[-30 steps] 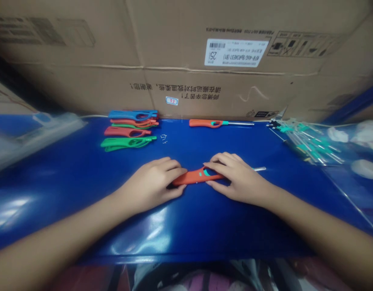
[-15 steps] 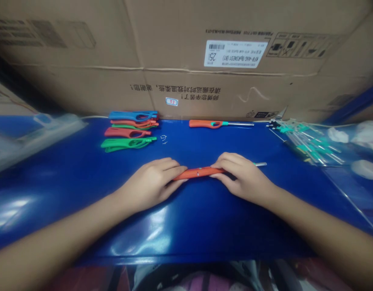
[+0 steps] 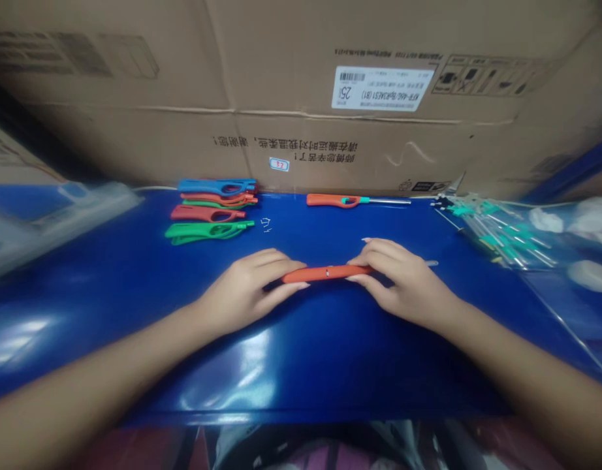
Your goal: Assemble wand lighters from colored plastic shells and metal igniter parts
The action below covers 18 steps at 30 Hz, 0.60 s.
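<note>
Both my hands grip one orange lighter [image 3: 325,273] with a thin metal nozzle pointing right, held edge-up just above the blue table [image 3: 301,352]. My left hand [image 3: 247,290] pinches its left end between thumb and fingers. My right hand [image 3: 403,281] is closed round its right part, near where the nozzle comes out. A second orange lighter [image 3: 347,200] with a teal trigger lies at the back, near the cardboard.
A pile of blue, orange, red and green lighter shells [image 3: 213,209] lies at the back left. Clear bags of teal-tipped metal parts [image 3: 501,228] sit at the right. A large cardboard box [image 3: 301,98] walls the back. Clear plastic [image 3: 51,215] lies at the left.
The lighter has been turned from lying flat, trigger hole showing, onto its narrow edge and lifted slightly. Both hands kept their grip and shifted a little away from me.
</note>
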### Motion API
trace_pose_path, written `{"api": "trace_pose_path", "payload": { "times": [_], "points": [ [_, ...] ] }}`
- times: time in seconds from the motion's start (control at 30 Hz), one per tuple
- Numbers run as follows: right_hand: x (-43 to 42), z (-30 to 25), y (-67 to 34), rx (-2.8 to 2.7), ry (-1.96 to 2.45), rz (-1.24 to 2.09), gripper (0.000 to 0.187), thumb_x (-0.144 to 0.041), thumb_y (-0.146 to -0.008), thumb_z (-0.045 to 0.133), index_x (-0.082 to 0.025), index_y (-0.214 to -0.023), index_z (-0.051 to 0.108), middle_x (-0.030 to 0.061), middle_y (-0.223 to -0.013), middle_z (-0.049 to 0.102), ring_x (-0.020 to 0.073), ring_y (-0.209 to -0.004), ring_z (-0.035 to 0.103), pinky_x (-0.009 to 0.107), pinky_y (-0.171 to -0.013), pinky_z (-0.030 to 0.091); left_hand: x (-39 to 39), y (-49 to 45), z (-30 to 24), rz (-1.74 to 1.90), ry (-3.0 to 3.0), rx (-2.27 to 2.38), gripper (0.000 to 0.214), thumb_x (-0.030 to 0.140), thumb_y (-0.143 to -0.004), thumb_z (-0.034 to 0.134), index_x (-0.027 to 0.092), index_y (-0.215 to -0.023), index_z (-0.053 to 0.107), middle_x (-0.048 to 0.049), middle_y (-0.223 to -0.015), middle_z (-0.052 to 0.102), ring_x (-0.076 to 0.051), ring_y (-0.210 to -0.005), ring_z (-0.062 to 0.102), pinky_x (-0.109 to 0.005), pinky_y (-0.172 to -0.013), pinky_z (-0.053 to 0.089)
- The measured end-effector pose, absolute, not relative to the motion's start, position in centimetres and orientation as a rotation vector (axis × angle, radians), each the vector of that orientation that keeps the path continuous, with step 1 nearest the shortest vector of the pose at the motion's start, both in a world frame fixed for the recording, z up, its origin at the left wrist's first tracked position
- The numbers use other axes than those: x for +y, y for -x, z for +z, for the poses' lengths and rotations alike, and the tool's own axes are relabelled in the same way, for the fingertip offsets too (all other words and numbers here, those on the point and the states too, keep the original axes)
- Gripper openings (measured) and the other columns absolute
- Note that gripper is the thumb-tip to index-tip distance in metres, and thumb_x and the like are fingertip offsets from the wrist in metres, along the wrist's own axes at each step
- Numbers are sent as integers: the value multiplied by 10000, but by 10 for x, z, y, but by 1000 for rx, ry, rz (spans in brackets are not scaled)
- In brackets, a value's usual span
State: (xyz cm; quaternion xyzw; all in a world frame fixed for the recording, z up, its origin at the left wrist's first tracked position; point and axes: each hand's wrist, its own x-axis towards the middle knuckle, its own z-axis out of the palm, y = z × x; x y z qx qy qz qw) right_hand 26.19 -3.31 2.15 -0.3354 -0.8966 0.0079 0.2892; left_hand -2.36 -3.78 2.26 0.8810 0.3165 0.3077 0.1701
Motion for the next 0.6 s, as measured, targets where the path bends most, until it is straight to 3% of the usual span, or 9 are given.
{"api": "trace_pose_path", "payload": {
  "times": [0.07, 0.17, 0.37, 0.5, 0.6],
  "points": [
    [-33, 22, -261, -2381, 885, -9, 140, -256, -971, 595, -176, -1078, 638, 94, -1011, 701, 236, -1015, 647, 400, -926, 511, -40, 19, 24, 862, -2257, 985, 208, 329, -941, 653, 154, -1009, 742, -57, -936, 747, -157, -824, 682, -253, -778, 538],
    [-34, 25, -260, -2422, 844, -66, 288, -289, -970, 615, -179, -1235, 597, 101, -1120, 703, 223, -1049, 648, 422, -978, 452, -44, 11, 24, 748, -1672, 1096, 331, 436, -944, 619, 132, -875, 731, -39, -752, 725, -110, -582, 635, -206, -568, 522],
    [-42, 28, -256, -2617, 755, -154, 350, -406, -977, 601, -175, -1239, 619, 98, -1156, 705, 209, -987, 660, 412, -921, 402, -45, 1, 20, 685, -1107, 1055, 348, 444, -910, 653, 110, -994, 706, -25, -678, 692, -81, -501, 590, -168, -486, 505],
    [-44, 27, -253, -2605, 752, -123, 278, -315, -1012, 547, -156, -1225, 632, 85, -1132, 725, 191, -954, 667, 379, -862, 388, -47, 5, 19, 695, -1414, 1036, 419, 483, -977, 531, 143, -1161, 691, -51, -789, 722, -133, -602, 658, -248, -576, 568],
    [-45, 25, -251, -2558, 752, -13, 247, -285, -1019, 537, -161, -1205, 642, 66, -1121, 732, 168, -959, 666, 351, -841, 384, -50, 11, 18, 777, -2018, 995, 322, 393, -933, 651, 193, -1179, 703, -60, -1022, 738, -165, -833, 697, -276, -780, 566]
  ]
}}
